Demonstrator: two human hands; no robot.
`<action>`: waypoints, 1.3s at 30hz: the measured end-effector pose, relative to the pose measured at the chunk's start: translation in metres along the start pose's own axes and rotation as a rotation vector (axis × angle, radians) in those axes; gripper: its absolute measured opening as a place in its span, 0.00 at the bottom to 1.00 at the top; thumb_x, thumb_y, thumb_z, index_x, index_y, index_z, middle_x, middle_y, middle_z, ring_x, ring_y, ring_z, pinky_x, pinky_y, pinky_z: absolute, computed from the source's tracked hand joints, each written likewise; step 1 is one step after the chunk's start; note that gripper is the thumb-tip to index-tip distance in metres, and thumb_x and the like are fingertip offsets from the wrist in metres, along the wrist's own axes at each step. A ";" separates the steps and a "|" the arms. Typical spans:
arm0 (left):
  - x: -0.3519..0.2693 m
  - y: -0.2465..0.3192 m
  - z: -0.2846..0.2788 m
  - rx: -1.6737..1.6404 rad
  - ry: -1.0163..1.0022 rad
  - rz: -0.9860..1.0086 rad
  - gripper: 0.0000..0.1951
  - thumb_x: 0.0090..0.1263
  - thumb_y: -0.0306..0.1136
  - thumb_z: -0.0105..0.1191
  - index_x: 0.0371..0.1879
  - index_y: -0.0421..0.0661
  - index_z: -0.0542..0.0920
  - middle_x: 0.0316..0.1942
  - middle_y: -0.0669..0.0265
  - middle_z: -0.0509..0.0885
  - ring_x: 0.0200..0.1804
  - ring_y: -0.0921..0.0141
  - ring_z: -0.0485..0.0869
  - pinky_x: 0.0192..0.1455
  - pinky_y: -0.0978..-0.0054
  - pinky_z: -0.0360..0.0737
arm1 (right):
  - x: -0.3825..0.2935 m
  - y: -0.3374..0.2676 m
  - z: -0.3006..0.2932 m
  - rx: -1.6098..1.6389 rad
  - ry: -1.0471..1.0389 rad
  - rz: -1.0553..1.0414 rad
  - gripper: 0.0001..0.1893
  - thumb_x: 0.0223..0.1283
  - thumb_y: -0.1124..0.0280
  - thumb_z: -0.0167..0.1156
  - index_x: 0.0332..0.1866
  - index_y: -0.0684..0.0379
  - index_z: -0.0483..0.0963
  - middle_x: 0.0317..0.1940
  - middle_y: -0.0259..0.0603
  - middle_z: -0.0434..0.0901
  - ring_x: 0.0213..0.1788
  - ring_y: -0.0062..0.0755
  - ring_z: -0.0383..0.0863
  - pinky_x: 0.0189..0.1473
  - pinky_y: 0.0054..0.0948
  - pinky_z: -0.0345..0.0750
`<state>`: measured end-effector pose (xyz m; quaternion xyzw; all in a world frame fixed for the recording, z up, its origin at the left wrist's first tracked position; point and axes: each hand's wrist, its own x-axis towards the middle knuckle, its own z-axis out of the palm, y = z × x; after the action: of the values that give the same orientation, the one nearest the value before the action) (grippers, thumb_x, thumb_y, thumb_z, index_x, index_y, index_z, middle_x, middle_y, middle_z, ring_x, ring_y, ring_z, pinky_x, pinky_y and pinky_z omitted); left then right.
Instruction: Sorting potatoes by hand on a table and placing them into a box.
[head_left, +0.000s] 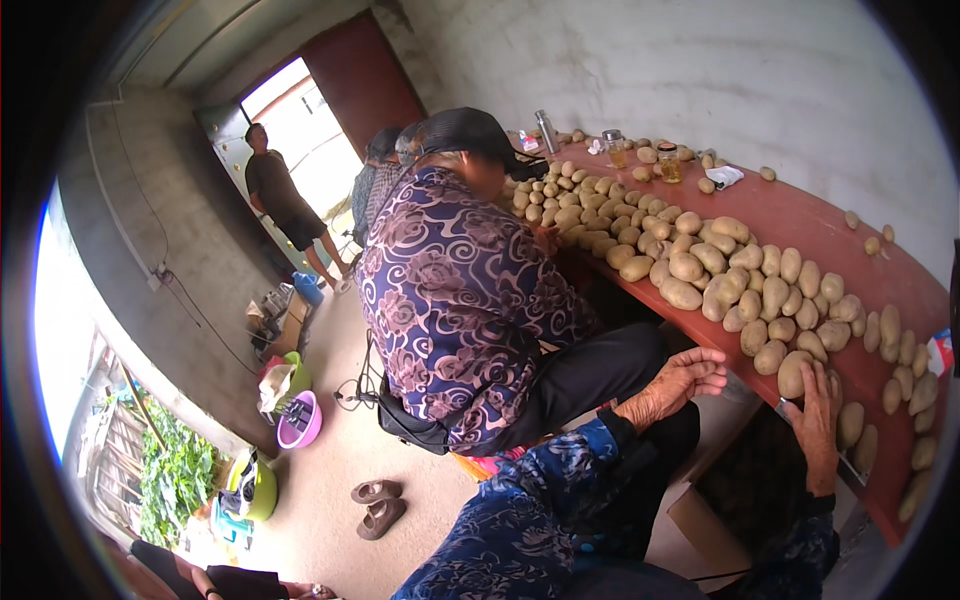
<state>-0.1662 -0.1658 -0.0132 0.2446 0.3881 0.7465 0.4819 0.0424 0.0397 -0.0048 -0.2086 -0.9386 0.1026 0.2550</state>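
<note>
A long red table (810, 217) bears a wide band of potatoes (697, 262). At its near edge my right hand (819, 416) lies with its fingers on a potato (793, 375); a small metal piece, perhaps part of a tool, shows beside the thumb. Smaller potatoes and longer ones lie to the right of that hand. My left hand (679, 382) is in the air just off the table's edge, fingers loosely bent and apart, with nothing in it. Both sleeves are blue and patterned.
A co-worker (465, 300) in a patterned shirt sits close on the left. Glass jars (670, 163) and a metal flask (546, 131) stand along the table's back. Brown shoes (379, 510), a purple basin (300, 420) and a green bucket (259, 491) are on the floor. A person (281, 187) stands by the doorway.
</note>
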 end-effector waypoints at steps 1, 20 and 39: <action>0.001 -0.001 0.001 -0.002 0.008 0.001 0.11 0.76 0.25 0.47 0.54 0.41 0.77 0.44 0.61 0.82 0.44 0.69 0.85 0.50 0.72 0.84 | 0.001 0.000 0.001 0.006 0.022 -0.011 0.39 0.46 0.74 0.70 0.68 0.56 0.63 0.67 0.52 0.65 0.65 0.65 0.63 0.71 0.54 0.60; 0.036 -0.018 -0.015 -0.023 -0.012 0.001 0.11 0.76 0.27 0.48 0.54 0.42 0.77 0.43 0.62 0.83 0.44 0.69 0.86 0.49 0.71 0.85 | 0.018 0.012 0.032 0.079 0.036 -0.119 0.33 0.50 0.76 0.67 0.64 0.58 0.66 0.70 0.55 0.60 0.69 0.61 0.61 0.72 0.54 0.58; 0.028 -0.021 -0.017 -0.121 -0.046 0.043 0.12 0.76 0.26 0.49 0.55 0.42 0.77 0.45 0.62 0.83 0.45 0.70 0.85 0.51 0.73 0.84 | 0.016 -0.013 0.030 0.139 -0.002 -0.143 0.29 0.57 0.75 0.61 0.66 0.61 0.66 0.71 0.57 0.58 0.72 0.59 0.57 0.72 0.50 0.57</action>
<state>-0.1792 -0.1410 -0.0402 0.2403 0.3259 0.7729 0.4885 0.0102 0.0328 -0.0191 -0.1227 -0.9420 0.1491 0.2746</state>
